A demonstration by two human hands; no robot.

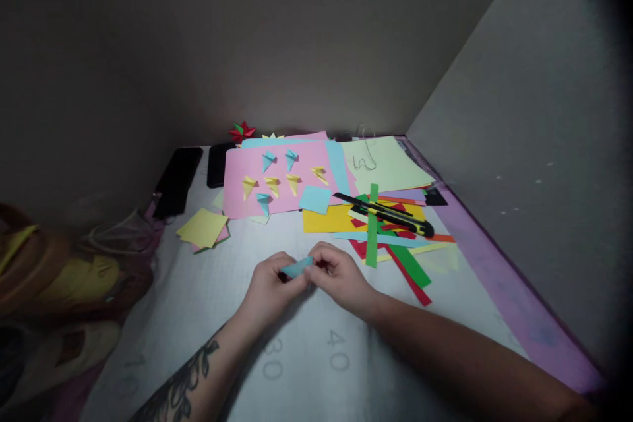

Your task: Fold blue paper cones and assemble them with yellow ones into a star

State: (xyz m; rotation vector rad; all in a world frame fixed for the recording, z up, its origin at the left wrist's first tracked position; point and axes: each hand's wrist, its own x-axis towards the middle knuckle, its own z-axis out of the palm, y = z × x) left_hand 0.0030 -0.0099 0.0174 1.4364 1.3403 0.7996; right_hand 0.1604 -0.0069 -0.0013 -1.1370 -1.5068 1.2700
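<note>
A small folded piece of light blue paper (297, 268) is held between my two hands above the white table surface. My left hand (274, 282) grips its left end, thumb along the near side. The fingers of my right hand (341, 277) pinch its right end. Beyond my hands, on a pink paper sheet (237, 168), lie several small folded blue and yellow paper pieces, such as a yellow one (248, 187) and a blue one (264, 203). A flat square of blue paper (315, 200) rests at the sheet's near right edge.
Right of my hands, a box cutter (395, 214) lies over coloured paper strips (413, 264). Yellow paper squares (202, 227) are stacked to the left, near two dark phones (180, 171). A red paper star (242, 132) stands at the back by the wall. Pale green sheets (386, 161) lie back right.
</note>
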